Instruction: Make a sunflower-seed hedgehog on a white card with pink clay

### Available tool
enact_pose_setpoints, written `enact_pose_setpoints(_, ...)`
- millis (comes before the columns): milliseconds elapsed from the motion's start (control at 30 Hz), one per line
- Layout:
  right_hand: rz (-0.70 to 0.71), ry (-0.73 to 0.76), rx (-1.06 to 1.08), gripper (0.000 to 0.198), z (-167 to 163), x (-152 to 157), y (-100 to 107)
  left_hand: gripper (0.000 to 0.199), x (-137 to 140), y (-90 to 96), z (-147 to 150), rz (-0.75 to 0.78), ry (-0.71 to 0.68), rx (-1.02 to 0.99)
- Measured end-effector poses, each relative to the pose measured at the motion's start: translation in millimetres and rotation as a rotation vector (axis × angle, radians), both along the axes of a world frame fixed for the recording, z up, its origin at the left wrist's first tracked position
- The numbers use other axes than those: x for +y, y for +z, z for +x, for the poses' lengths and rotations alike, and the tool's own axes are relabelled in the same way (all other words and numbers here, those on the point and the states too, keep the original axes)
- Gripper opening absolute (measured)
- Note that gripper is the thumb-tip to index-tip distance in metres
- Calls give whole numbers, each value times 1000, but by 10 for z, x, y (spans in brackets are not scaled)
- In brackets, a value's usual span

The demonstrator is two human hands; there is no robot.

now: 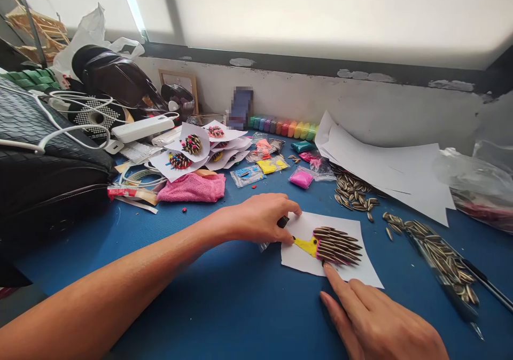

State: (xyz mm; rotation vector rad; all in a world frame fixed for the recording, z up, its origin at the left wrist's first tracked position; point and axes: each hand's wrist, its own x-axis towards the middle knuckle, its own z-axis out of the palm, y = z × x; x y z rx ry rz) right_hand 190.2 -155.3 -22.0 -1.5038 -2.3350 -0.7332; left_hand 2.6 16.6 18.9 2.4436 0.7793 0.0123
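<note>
A white paper (292, 256) lies on the blue table with a hedgehog picture. The hedgehog's yellow clay head (308, 245) has a black eye and nose tip; rows of striped sunflower seeds (339, 246) form its back, edged in pink clay. My left hand (260, 218) rests at the paper's left side, thumb beside the nose, index finger near the top edge. A packet of black clay (282, 221) shows between thumb and index, mostly hidden by the hand. My right hand (377, 317) holds nothing; its index fingertip touches a small black spot under the body, thumb apart.
Loose sunflower seeds (355, 192) and a clear bag of seeds (444, 258) lie right, beside a pen (484, 280) and paper sheets (393, 167). Behind are clay packets (301, 178), finished seed pictures (182, 159) and a pink cloth (194, 187). A black bag (44, 173) stands left.
</note>
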Motion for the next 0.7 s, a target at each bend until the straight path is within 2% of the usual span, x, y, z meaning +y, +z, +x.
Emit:
enact_pose_setpoints(100,-9,8,63,34,50,-5,68,45,1,-8,-2,-10,2,10)
enact_pose_setpoints(200,49,-3,185,31,133,21,155,47,15,-16,-14,-18,-1,-13)
enact_pose_setpoints(333,45,-57,300,29,246,52,227,47,17,46,-25,-79,100,-245)
enact_pose_setpoints(433,-81,-92,461,23,269,44,262,43,-48,130,8,-344,211,-536)
enact_pose_setpoints(533,-308,-116,723,23,196,45,315,45,-174,158,87,-690,238,-817)
enact_pose_setpoints(600,-411,-132,877,26,111,48,353,42,-270,138,147,-818,238,-875)
enact_pose_setpoints(700,-449,-211,1077,32,-13,38,395,33,-390,89,219,-907,208,-874)
